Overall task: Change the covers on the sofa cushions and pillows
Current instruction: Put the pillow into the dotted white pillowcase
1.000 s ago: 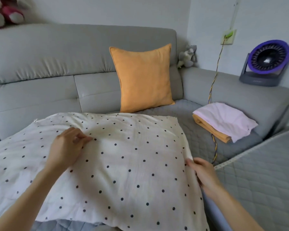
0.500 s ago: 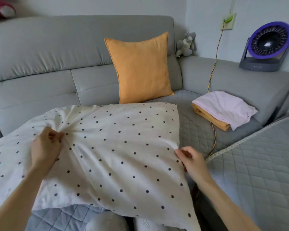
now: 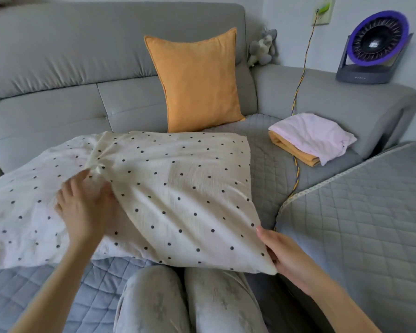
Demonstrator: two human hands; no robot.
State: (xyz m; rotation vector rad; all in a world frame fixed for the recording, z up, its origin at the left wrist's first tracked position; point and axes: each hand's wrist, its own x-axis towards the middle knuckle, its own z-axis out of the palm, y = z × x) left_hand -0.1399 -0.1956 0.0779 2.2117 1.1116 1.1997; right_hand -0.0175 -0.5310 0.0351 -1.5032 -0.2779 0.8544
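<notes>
Pillow [image 3: 178, 200] in its polka-dot cover, soft, light and likely floppy, lies across your lap on the sofa [image 3: 82, 68]; your left hand [image 3: 82, 210] bunches loose fabric, your right hand [image 3: 281, 253] pinches the near corner, the surest hold.

The grey sofa [image 3: 58, 102] holds an orange cushion [image 3: 197, 80], a spotted pillow [image 3: 178, 195], folded covers [image 3: 310, 138] and a fan [image 3: 375, 49].

You have the pillow [image 3: 178, 195] across your knees [image 3: 190, 299], on the sofa [image 3: 58, 68]. Behind it a cushion [image 3: 197, 78] leans on the backrest. To your right lie folded covers [image 3: 310, 138], a fan [image 3: 375, 49] behind them.
</notes>
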